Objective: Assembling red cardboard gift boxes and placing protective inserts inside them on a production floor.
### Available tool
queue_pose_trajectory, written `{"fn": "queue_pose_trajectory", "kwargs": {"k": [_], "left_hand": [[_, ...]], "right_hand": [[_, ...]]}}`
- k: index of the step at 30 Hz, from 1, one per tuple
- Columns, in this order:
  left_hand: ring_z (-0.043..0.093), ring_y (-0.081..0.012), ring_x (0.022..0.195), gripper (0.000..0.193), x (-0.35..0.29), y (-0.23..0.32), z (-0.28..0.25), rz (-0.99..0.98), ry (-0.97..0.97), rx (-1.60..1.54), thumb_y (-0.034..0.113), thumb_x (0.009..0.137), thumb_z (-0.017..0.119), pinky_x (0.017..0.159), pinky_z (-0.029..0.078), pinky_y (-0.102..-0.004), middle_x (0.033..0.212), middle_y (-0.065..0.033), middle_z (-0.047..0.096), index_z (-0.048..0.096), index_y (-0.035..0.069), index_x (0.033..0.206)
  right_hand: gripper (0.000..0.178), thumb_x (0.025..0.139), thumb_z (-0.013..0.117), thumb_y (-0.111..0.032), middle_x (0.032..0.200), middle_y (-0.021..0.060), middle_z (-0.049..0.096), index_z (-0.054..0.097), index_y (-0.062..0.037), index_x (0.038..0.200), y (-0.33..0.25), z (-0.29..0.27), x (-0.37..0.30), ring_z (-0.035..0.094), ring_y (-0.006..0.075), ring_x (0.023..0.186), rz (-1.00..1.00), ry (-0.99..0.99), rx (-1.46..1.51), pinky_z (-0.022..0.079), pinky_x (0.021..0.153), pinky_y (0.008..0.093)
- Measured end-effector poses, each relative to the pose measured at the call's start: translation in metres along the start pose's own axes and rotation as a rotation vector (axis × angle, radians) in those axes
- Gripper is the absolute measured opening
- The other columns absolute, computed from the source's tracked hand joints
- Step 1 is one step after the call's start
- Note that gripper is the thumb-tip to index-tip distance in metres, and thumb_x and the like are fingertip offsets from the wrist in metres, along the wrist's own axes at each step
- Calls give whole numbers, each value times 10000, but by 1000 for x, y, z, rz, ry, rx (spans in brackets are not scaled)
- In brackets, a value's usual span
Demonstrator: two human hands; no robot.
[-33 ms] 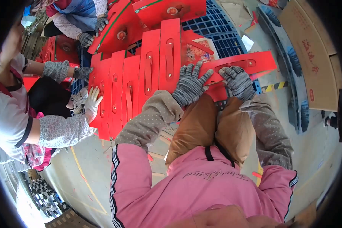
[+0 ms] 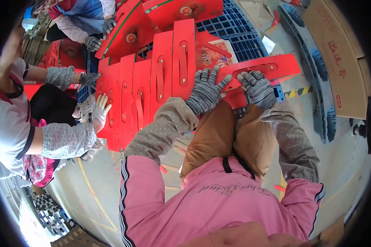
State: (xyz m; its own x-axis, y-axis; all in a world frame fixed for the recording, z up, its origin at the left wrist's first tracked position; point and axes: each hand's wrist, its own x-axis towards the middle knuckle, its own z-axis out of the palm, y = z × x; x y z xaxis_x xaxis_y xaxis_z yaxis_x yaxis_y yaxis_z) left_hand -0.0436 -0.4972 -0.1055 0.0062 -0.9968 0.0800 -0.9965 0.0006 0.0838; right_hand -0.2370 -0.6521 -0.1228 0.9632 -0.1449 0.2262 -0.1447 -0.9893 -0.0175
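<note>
A flat red carton [image 2: 285, 66] with a handle strip lies slanted in front of me. My left hand [image 2: 205, 91], in a grey striped knit glove, rests at its left end with fingers spread. My right hand [image 2: 257, 89], gloved alike, has bent fingers pressed together on the carton's near edge by the handle slot. Left of my hands stand several red cartons [image 2: 163, 68] in a row, riveted handle strips upward. A printed card [image 2: 217, 53] lies partly covered beyond my left hand. What is under my palms is hidden.
At the left a co-worker's gloved hand [image 2: 100, 110] touches the row's end. Another person's gloved hands [image 2: 93, 43] hold larger red cartons [image 2: 130, 31] at the back. Beneath lies a blue plastic pallet [image 2: 231, 22]. A tall brown cardboard box [image 2: 338, 57] stands right.
</note>
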Motion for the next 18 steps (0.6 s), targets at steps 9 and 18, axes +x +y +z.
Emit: {"fn": "queue_pose_trajectory", "kwargs": {"k": [9, 18], "left_hand": [[281, -407, 1289, 703, -3, -9, 1, -34, -93, 11, 427, 829, 551, 1060, 169, -558, 1490, -197, 162, 263, 234, 1440], [307, -388, 1270, 684, -4, -14, -5, 39, 6, -71, 388, 792, 577, 1063, 194, -519, 1452, -188, 269, 344, 193, 1404]], "right_hand": [[476, 807, 562, -250, 1234, 84, 544, 520, -140, 1269, -6, -15, 26, 505, 285, 1123, 19, -112, -61, 374, 975, 415], [484, 751, 634, -214, 1137, 115, 569, 564, -110, 1219, -6, -13, 14, 530, 309, 1065, -31, 67, -44, 410, 932, 429]]}}
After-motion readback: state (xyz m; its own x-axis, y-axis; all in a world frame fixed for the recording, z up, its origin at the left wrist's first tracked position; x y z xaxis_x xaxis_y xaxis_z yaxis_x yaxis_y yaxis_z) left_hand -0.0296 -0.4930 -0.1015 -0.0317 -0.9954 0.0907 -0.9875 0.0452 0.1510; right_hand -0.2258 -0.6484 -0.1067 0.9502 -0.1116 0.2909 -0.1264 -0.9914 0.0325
